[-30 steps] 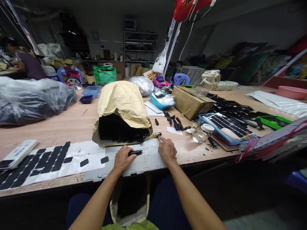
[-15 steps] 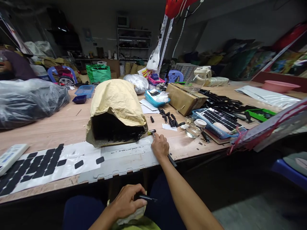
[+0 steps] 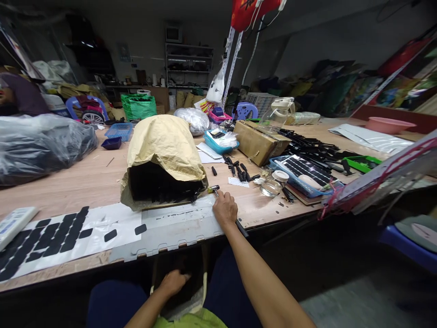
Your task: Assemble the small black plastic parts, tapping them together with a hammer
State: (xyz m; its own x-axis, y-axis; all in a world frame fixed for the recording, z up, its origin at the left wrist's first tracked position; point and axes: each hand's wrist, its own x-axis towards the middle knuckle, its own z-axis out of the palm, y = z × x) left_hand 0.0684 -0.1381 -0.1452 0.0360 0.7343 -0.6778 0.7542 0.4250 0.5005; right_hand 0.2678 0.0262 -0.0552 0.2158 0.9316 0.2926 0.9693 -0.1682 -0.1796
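My right hand (image 3: 225,210) is closed around a small hammer (image 3: 241,228) and rests at the table's front edge. The hammer's head, yellowish at one end and dark at the other, points away by the mouth of a tan paper sack (image 3: 164,141). Dark pieces lie inside that sack, hard to make out. Below the table edge, my left hand (image 3: 173,282) reaches into a dark, pale-rimmed opening (image 3: 205,287) between my knees. Its fingers are mostly lost in shadow, and no held thing can be seen. A grey sheet (image 3: 184,228) lies under the sack's front.
A white sheet with black rounded patches (image 3: 111,235) lies at left, near a white box (image 3: 17,225). Right of the sack are black handle-like pieces (image 3: 243,173), a lidded jar (image 3: 273,183), a carton (image 3: 259,141) and a blue basket (image 3: 307,182). A person (image 3: 23,93) sits far left.
My left hand has moved away from me and down into the dark opening; the black pen-like piece it held is out of sight. My right hand keeps its hold on the hammer.
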